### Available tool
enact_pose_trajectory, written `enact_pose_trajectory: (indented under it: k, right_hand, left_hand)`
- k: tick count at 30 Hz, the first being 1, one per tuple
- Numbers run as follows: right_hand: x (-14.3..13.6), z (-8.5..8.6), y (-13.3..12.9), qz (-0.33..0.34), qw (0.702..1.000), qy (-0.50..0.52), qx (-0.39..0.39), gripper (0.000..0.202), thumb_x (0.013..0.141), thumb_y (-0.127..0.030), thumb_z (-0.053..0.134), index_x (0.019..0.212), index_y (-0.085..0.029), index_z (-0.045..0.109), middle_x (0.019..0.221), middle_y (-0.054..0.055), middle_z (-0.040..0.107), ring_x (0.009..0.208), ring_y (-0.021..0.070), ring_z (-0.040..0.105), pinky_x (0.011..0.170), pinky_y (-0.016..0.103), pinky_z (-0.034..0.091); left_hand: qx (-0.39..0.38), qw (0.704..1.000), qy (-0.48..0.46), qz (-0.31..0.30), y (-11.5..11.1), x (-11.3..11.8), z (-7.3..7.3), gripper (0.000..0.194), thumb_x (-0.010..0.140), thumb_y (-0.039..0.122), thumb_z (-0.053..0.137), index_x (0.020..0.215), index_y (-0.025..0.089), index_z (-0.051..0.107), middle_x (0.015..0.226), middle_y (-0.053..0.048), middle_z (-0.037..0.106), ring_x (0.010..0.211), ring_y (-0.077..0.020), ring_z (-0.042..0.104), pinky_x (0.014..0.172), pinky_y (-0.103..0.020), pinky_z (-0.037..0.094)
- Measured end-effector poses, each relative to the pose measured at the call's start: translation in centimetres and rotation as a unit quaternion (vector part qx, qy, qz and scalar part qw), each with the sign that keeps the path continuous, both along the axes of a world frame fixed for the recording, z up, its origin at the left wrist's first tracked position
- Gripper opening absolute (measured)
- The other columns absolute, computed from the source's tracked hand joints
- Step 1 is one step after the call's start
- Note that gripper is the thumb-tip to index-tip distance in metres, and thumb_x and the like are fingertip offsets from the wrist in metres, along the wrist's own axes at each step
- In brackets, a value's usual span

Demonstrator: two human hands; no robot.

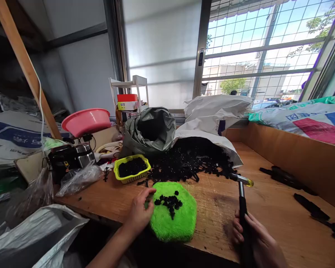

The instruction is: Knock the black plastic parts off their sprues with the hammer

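A fuzzy bright green pad [174,227] lies at the front edge of the wooden table, with small black pieces [171,203] scattered on it. My left hand [141,210] is at the pad's left edge, fingers curved and thumb apart from the index finger, nothing visible between them. On the right, my right hand [252,234] is wrapped round the black handle of a small hammer [242,191]. The hammer stands head up, its metal head tipped with yellow on the right. Behind the pad, a large heap of black pieces [184,158] spills from a white sack [234,149].
A yellow basket [125,179] of black pieces stands behind my left hand. Farther back is an open grey sack [128,143]. A plastic bag [80,180] and a steel flask [85,156] are at left. Dark tools [309,206] lie at right beside a wooden board [290,160].
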State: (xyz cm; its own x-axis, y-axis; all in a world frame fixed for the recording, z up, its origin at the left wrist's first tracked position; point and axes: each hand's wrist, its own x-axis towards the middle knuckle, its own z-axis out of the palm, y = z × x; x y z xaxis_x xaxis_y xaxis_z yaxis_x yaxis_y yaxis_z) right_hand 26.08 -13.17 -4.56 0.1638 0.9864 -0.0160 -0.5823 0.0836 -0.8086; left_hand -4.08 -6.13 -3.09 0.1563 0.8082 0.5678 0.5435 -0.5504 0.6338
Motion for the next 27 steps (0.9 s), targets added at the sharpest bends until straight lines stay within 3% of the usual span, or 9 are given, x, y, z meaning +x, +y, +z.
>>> enact_pose_trajectory:
  k: [5, 12, 15, 20, 27]
  right_hand:
    - [-0.1, 0.4, -0.2, -0.005, 1.0, -0.005, -0.006, 0.023, 0.065, -0.037, 0.067, 0.075, -0.02, 0.056, 0.055, -0.001, 0.045, 0.045, 0.0116, 0.04, 0.042, 0.026, 0.036]
    - [-0.3, 0.6, -0.1, -0.017, 1.0, -0.004, -0.009, 0.024, 0.063, -0.038, 0.069, 0.074, -0.02, 0.056, 0.054, -0.002, 0.045, 0.043, 0.0119, 0.039, 0.04, 0.026, 0.036]
    - [-0.4, 0.7, -0.2, -0.017, 1.0, -0.004, -0.008, 0.026, 0.062, -0.039, 0.069, 0.073, -0.02, 0.055, 0.053, -0.002, 0.045, 0.043, 0.012, 0.04, 0.04, 0.026, 0.036]
    - [-0.3, 0.5, -0.2, -0.012, 1.0, -0.004, -0.008, 0.027, 0.063, -0.041, 0.069, 0.073, -0.021, 0.054, 0.053, -0.002, 0.045, 0.041, 0.0118, 0.039, 0.039, 0.026, 0.035]
    - [0.0, 0.0, 0.0, -0.008, 1.0, 0.001, -0.011, 0.026, 0.065, -0.041, 0.067, 0.075, -0.021, 0.053, 0.055, -0.002, 0.046, 0.043, 0.012, 0.04, 0.04, 0.026, 0.034]
  left_hand:
    - [-0.035, 0.999, 0.026, -0.028, -0.2, 0.0, 0.3, 0.02, 0.073, 0.014, 0.048, 0.089, 0.018, 0.059, 0.087, -0.004, 0.064, 0.083, -0.017, 0.06, 0.075, -0.031, 0.048]
    - [-0.049, 0.995, 0.076, -0.031, -0.7, -0.4, 1.0, 0.024, 0.067, 0.007, 0.045, 0.083, 0.018, 0.059, 0.083, -0.004, 0.063, 0.08, -0.0177, 0.059, 0.073, -0.03, 0.047]
    - [-0.034, 0.996, 0.076, -0.024, -0.6, -0.3, 1.4, 0.031, 0.065, 0.006, 0.044, 0.09, 0.019, 0.057, 0.089, -0.006, 0.06, 0.086, -0.0194, 0.056, 0.077, -0.033, 0.046]
    - [0.027, 0.995, 0.095, -0.02, -0.5, 0.7, 2.4, 0.025, 0.064, 0.007, 0.046, 0.084, 0.018, 0.056, 0.089, -0.007, 0.056, 0.09, -0.0221, 0.051, 0.081, -0.038, 0.042]
    - [0.062, 0.976, 0.201, -0.06, -0.2, 2.1, 2.7, 0.02, 0.067, 0.007, 0.05, 0.078, 0.021, 0.06, 0.097, -0.007, 0.052, 0.097, -0.0243, 0.045, 0.083, -0.041, 0.038]
